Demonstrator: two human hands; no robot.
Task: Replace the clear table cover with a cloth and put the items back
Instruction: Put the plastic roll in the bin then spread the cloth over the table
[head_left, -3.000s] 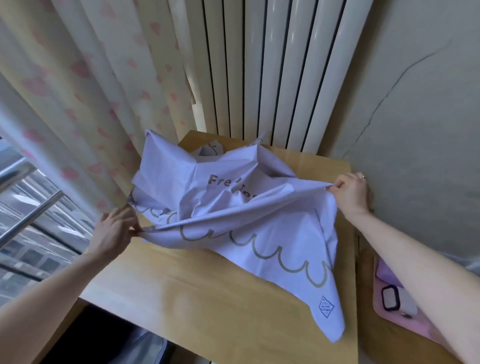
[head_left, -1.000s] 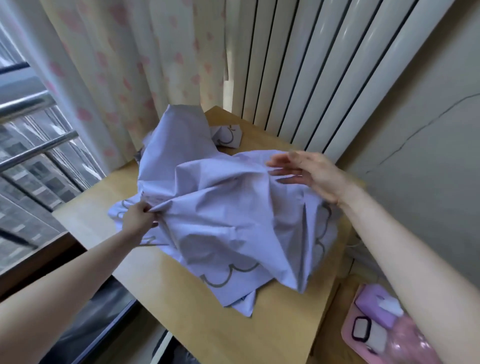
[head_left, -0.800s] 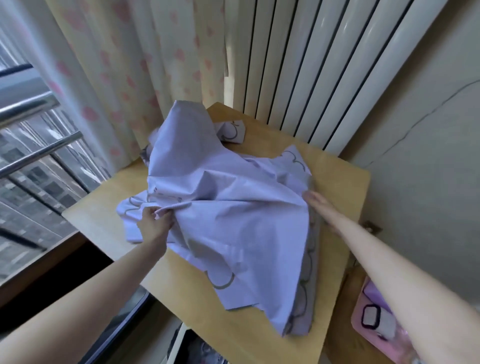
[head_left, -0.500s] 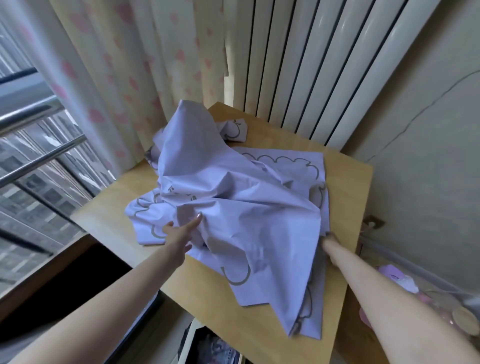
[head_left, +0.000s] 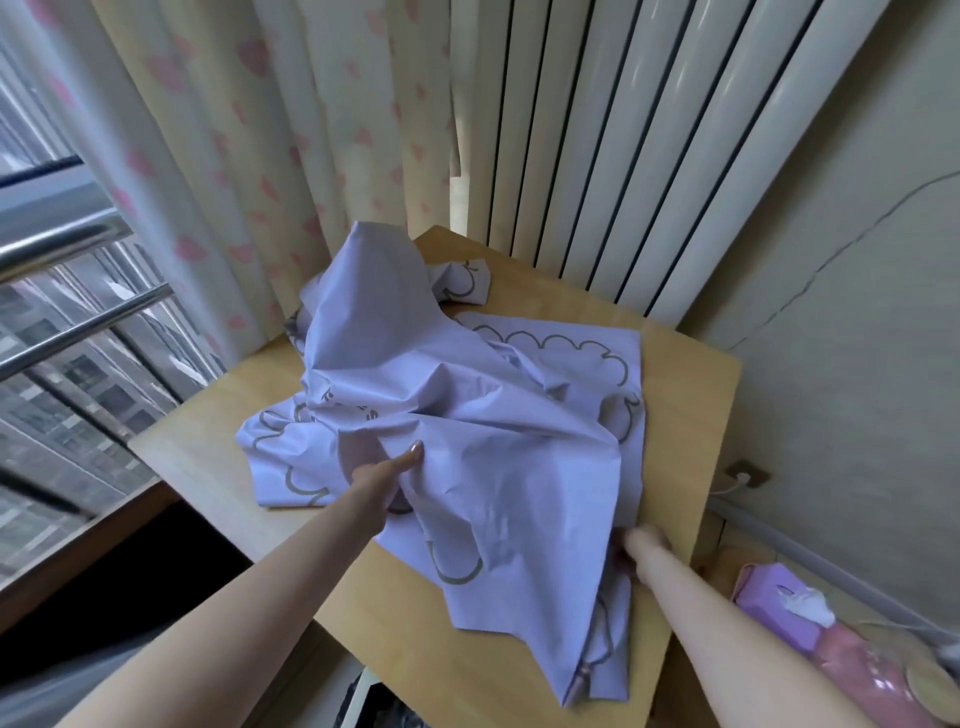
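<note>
Cloth (head_left: 498, 431): where does it lie?

Crumpled on the counter (head_left: 685, 415), bunched between the two grips. It is lilac, with a scalloped line printed near its edges, and bare wood shows round it.

And the left grip (head_left: 387, 475)?

It reaches into a fold on the heap's left side. One finger (head_left: 415, 448) lies straight on the fabric and the rest are tucked under the fold (so I cannot tell whether it grasps the cloth or only presses it).

The right grip (head_left: 641, 540)?

It is at the cloth's right edge, blurred and mostly covered by the hem draped over it. Grasping or released, I cannot tell there either.

What lies beyond the grips?

Past the left grip the cloth rises into a tall peak, with one corner flat on the wood just behind it. Past the right grip a flatter stretch shows the scalloped border. Nearer the person than the right grip, a tail of cloth trails toward the counter's front edge.

Anything off the counter?

To the right of the right grip and lower down there is a purple tissue box (head_left: 769, 597) with a white tissue sticking out. Something pink lies beside it, too blurred to name. Far beyond both grips stand a white radiator (head_left: 623, 156) and a curtain (head_left: 234, 156) with pink hearts. Left of the left grip, metal rails (head_left: 78, 239) cross a window.
</note>
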